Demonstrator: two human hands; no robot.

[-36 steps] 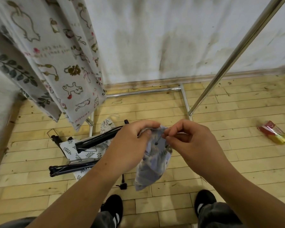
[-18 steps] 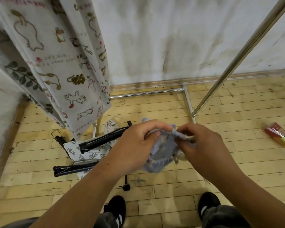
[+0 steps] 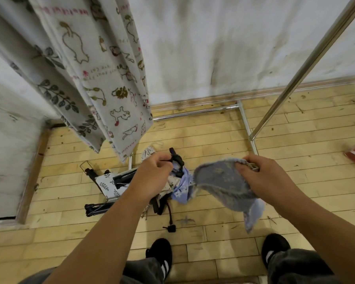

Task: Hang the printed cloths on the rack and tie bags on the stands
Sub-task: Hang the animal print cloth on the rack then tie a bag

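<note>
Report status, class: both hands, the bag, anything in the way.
Left hand curled, hold unclear. Right hand grips blue-grey bag at rim. Folded stands lie on floor below.

Blue floral bag (image 3: 223, 183), cream animal-print cloth (image 3: 103, 78), yellow wood floor (image 3: 213, 144)

The hands have drawn apart: the right hand (image 3: 260, 173) has carried the blue bag (image 3: 223, 185) rightward, and the left hand (image 3: 154, 173) now pinches a black strap (image 3: 177, 160).
</note>
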